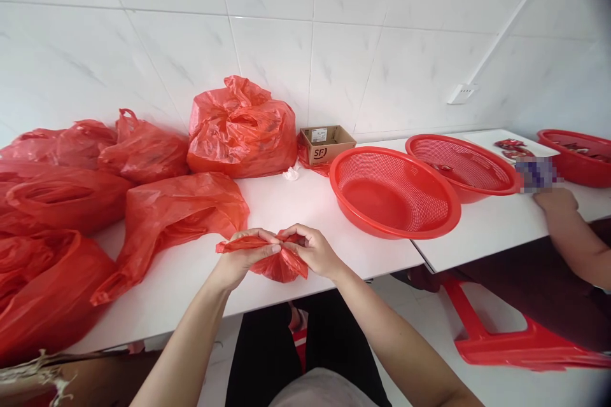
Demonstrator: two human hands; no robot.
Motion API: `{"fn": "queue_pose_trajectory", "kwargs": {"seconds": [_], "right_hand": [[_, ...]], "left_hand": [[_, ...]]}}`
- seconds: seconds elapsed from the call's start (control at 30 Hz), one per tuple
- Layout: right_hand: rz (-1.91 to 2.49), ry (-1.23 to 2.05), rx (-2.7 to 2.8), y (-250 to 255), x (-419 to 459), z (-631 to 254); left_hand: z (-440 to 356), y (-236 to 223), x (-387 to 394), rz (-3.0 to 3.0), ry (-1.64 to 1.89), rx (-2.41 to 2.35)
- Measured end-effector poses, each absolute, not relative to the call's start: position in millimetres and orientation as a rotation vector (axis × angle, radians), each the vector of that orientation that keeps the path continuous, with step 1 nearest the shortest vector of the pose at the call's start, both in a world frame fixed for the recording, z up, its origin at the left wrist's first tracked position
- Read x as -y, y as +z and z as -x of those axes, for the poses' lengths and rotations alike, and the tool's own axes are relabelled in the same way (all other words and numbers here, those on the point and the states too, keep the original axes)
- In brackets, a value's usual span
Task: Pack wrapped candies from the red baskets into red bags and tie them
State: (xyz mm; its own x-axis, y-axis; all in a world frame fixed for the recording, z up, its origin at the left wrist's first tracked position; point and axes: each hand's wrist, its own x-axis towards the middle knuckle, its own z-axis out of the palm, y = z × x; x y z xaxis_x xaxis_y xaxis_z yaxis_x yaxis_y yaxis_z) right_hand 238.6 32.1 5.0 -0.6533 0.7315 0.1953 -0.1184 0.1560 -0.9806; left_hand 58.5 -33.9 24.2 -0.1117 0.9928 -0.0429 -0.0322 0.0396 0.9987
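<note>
Both of my hands meet over the front edge of the white table, gathering the top of a red plastic bag. My left hand is closed on the bag's left side, thumb on top. The bag's neck is pinched between the thumb and fingers of my right hand. Whatever the bag contains is hidden. Just behind my left hand lies a loose, flattened red bag. To the right of my hands stands a red perforated basket with nothing visible in it.
Several red bags crowd the left, with a large full one against the wall. Beside it sits a small cardboard box. A second basket adjoins the first. At right, another person's hand is near a white board.
</note>
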Motion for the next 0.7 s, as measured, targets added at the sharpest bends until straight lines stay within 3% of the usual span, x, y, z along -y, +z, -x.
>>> {"fn": "queue_pose_trajectory", "kwargs": {"seconds": [0.13,0.27,0.5,0.7], "right_hand": [[0.843,1.263,1.736,21,-18,-248],[0.809,0.991,2.048,33,-12,-250],[0.771,1.282,1.619,45,-37,-250],[0.819,1.385,1.652,33,-13,-258]], "left_hand": [[-58,22,31,-1.066,1.369,-1.335],[-67,28,29,-1.113,1.379,-1.374],[-85,28,33,-1.207,1.334,-1.389],[-77,23,32,-1.14,1.398,-1.338]]}}
